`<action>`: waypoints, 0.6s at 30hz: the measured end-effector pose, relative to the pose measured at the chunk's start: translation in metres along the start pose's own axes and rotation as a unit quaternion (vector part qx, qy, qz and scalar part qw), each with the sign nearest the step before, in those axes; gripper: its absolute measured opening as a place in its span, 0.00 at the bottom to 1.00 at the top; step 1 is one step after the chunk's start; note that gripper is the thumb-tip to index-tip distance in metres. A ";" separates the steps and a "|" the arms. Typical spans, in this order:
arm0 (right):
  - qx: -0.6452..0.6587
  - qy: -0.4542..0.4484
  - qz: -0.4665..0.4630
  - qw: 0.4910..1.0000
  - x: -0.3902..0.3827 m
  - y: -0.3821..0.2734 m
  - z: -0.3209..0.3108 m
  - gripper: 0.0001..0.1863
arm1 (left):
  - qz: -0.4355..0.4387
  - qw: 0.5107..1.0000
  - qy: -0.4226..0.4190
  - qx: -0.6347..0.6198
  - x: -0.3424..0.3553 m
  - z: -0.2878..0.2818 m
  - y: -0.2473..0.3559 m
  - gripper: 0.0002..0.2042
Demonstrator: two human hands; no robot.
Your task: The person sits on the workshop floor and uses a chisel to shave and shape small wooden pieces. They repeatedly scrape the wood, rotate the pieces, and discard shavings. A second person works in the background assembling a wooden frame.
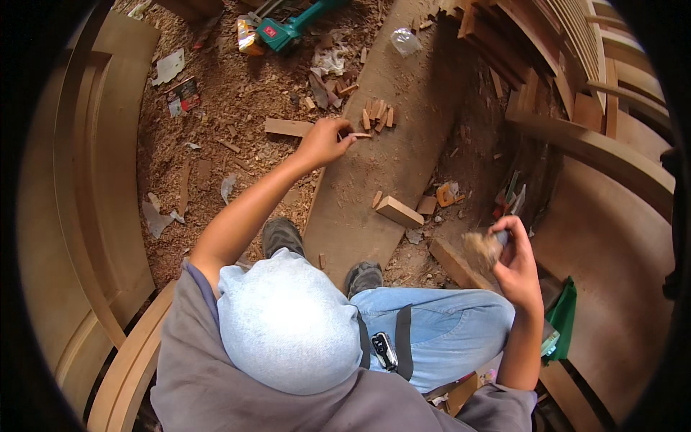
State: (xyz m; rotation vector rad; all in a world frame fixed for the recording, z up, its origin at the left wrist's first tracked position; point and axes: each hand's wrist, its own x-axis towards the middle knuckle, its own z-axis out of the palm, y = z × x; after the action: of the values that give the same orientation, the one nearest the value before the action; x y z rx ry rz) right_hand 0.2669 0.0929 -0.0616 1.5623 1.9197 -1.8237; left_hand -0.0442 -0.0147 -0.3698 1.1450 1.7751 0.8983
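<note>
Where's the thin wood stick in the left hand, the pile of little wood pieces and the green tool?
Wood stick (362,135): head view, on its free end.
Wood pieces (378,114): head view, middle of the pile.
Green tool (285,33): head view, on its body.

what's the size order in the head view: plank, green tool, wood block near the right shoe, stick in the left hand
1. Plank
2. Green tool
3. Wood block
4. Stick, pinched in the left hand
Plank and tool reach the top edge; ranked as visible.
</note>
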 end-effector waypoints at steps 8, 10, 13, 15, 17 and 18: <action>-0.143 0.030 -0.024 0.989 0.117 -0.022 0.005 0.25 | -0.115 0.991 -0.003 -0.066 0.000 -0.007 -0.018 0.14; -0.116 0.042 -0.084 0.989 0.154 -0.010 0.015 0.21 | -0.176 0.975 -0.019 -0.134 -0.001 -0.010 -0.025 0.14; -0.060 0.091 -0.149 0.983 0.199 0.022 0.033 0.20 | -0.132 0.983 -0.057 -0.115 -0.004 -0.013 -0.036 0.13; -0.030 0.102 -0.160 0.981 0.218 0.046 0.050 0.19 | -0.137 0.982 -0.065 -0.113 -0.005 -0.015 -0.042 0.13; 0.006 0.084 -0.139 0.987 0.232 0.066 0.067 0.20 | -0.141 0.982 -0.059 -0.112 -0.008 -0.014 -0.046 0.13; 0.058 0.064 -0.132 0.987 0.237 0.074 0.077 0.22 | -0.128 0.985 -0.056 -0.101 -0.011 -0.012 -0.047 0.13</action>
State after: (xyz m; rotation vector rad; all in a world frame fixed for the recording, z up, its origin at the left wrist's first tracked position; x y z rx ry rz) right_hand 0.1593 0.1583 -0.2890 1.5571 2.2097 -2.0135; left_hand -0.0691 -0.0420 -0.4033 0.8004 1.6523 0.8202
